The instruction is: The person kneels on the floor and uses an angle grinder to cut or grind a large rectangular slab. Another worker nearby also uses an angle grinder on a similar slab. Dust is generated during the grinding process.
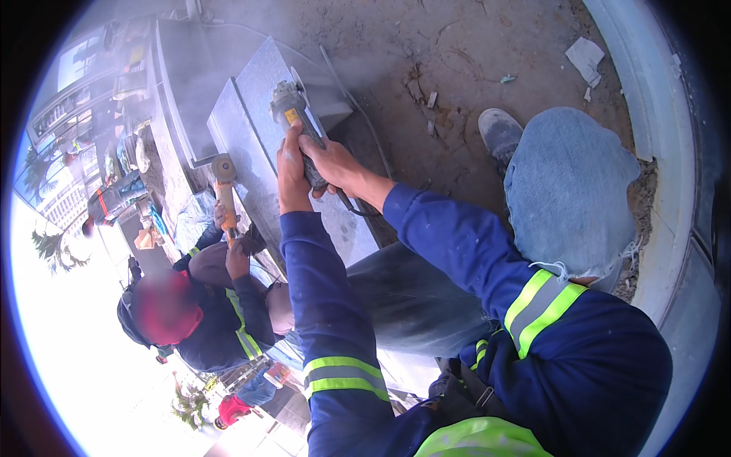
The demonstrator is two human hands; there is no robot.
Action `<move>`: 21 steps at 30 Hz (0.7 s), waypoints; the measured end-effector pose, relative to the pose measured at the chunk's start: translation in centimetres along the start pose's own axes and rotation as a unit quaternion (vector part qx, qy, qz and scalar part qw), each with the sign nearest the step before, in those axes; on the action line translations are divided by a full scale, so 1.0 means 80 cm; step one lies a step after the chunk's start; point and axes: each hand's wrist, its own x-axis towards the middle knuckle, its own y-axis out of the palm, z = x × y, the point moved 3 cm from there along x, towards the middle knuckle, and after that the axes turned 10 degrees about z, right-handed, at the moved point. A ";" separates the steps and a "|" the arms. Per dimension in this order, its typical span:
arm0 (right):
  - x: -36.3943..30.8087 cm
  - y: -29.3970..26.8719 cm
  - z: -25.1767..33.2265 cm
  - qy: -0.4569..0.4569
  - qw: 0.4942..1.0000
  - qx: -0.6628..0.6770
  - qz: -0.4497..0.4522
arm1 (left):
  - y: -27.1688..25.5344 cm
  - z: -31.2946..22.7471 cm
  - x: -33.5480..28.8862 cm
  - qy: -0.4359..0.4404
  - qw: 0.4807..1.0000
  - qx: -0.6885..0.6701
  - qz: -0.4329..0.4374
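Note:
Both my hands are closed around a dark angle grinder (287, 99) with a grey metal head and a thin disc seen nearly edge-on. My left hand (292, 169) wraps the near side of its body. Across the body lies my right hand (333, 162), fingers curled round it. A black cord trails from the tool's rear end past my right wrist. Under and beside the grinder is a grey stone slab (263, 80), its surface dusty. The disc stands over the slab's right edge; whether it touches the stone I cannot tell. Pale dust hangs in the air beyond.
At my left a co-worker (228, 305) holds an orange grinder (225, 194) near the stonework. Rubble and a torn pale sheet (585, 60) lie on the dirt ground (464, 46). A pale curved edge (670, 152) runs along the right. Other people are farther left.

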 end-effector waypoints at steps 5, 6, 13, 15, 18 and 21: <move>-0.019 0.004 0.000 -0.003 1.000 0.008 -0.003 | 0.004 0.004 -0.010 0.016 1.000 -0.002 0.011; -0.023 0.004 -0.002 -0.002 1.000 0.006 -0.003 | 0.004 0.005 -0.014 0.000 1.000 0.000 -0.001; -0.032 0.007 -0.009 -0.010 1.000 0.010 -0.004 | 0.006 0.009 -0.031 -0.017 1.000 0.001 0.016; -0.031 0.007 -0.009 -0.011 1.000 0.012 -0.001 | 0.003 0.011 -0.025 -0.022 1.000 -0.002 0.004; -0.026 0.005 -0.008 -0.012 1.000 0.019 0.003 | -0.002 0.013 -0.017 -0.033 0.999 -0.007 0.012; -0.016 0.005 -0.008 -0.018 1.000 0.023 0.002 | -0.005 0.009 -0.007 -0.041 0.999 -0.003 0.023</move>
